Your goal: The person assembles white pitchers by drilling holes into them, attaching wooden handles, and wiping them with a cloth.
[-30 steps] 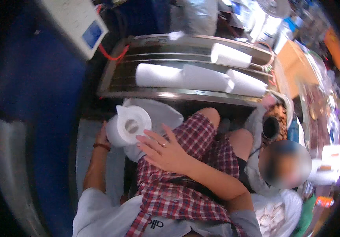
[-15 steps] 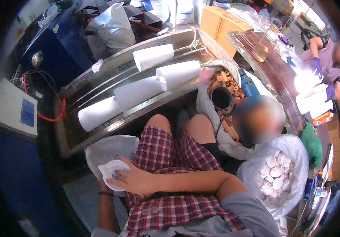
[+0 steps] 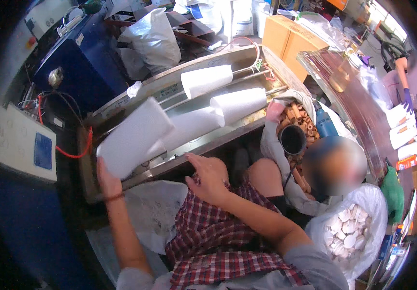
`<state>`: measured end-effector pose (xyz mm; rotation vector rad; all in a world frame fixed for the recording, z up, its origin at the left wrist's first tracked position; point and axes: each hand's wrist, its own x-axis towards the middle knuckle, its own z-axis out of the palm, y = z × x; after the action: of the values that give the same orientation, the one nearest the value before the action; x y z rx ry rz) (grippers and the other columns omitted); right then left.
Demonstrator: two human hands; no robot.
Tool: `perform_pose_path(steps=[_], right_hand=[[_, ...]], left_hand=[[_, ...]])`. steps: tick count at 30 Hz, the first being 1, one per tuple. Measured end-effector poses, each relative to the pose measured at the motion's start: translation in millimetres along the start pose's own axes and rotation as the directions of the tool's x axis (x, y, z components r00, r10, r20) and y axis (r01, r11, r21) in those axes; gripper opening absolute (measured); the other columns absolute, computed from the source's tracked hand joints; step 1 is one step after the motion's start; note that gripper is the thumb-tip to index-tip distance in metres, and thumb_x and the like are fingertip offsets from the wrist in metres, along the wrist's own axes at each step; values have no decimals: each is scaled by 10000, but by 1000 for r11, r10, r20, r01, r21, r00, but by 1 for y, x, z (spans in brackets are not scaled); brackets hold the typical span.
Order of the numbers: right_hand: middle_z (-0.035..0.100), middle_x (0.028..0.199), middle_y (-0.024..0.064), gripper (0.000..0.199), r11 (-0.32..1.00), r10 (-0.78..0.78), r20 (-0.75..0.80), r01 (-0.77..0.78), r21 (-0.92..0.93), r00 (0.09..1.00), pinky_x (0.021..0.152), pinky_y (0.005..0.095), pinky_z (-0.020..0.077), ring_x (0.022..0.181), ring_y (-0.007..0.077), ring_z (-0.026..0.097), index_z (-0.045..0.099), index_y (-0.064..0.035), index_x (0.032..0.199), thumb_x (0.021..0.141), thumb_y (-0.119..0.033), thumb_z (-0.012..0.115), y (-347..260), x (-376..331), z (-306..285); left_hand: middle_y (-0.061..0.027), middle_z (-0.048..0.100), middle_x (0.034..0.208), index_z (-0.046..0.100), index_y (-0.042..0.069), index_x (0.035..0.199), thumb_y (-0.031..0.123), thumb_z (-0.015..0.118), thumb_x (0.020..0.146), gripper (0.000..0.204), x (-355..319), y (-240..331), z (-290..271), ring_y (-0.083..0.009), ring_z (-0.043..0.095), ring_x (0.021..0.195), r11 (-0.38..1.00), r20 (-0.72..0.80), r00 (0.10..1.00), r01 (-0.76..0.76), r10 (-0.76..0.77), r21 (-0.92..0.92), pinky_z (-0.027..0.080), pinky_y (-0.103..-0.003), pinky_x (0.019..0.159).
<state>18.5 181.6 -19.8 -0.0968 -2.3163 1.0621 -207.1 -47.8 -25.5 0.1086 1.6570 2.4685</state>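
My left hand grips the lower end of a white roll, tilted over the left end of a long trough. Some fingers are hidden behind the roll. My right hand is above my knee, fingers apart, with nothing in it. Beyond, another white roll lies partly behind the tilted one. Farther right lie a second lying roll and, toward the trough's back side, a third on a metal rod.
A sack of orange-brown tubes with a dark cup stands right of my knees. Nearer is a plastic bag of white discs. A control box stands left. Someone in purple gloves is at the dark-red table.
My hands have parted. The left has moved up to the trough, where it holds a tilted roll; the right has left the white hollow piece and opened above my knee.
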Motion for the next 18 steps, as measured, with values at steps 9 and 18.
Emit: perform_pose_path(steps=[9, 18], right_hand=[[626, 984, 61, 353, 988, 8, 92, 6, -152, 996, 841, 423, 404, 911, 285, 561, 609, -87, 991, 649, -59, 691, 83, -15, 19], [613, 1081, 41, 291, 994, 104, 184, -99, -36, 977, 924, 393, 388, 1027, 227, 564, 571, -87, 1074, 800, -168, 624, 90, -13, 15]], left_hand=[[-114, 609, 1077, 530, -23, 1167, 326, 503, 928, 424, 216, -123, 92, -212, 586, 934, 942, -56, 998, 12, 8, 337, 451, -318, 831], [-182, 561, 1192, 507, -1, 1209, 383, 566, 875, 512, 250, -172, 161, -327, 557, 1056, -12, -35, 944, 41, 327, 999, 430, -409, 911]])
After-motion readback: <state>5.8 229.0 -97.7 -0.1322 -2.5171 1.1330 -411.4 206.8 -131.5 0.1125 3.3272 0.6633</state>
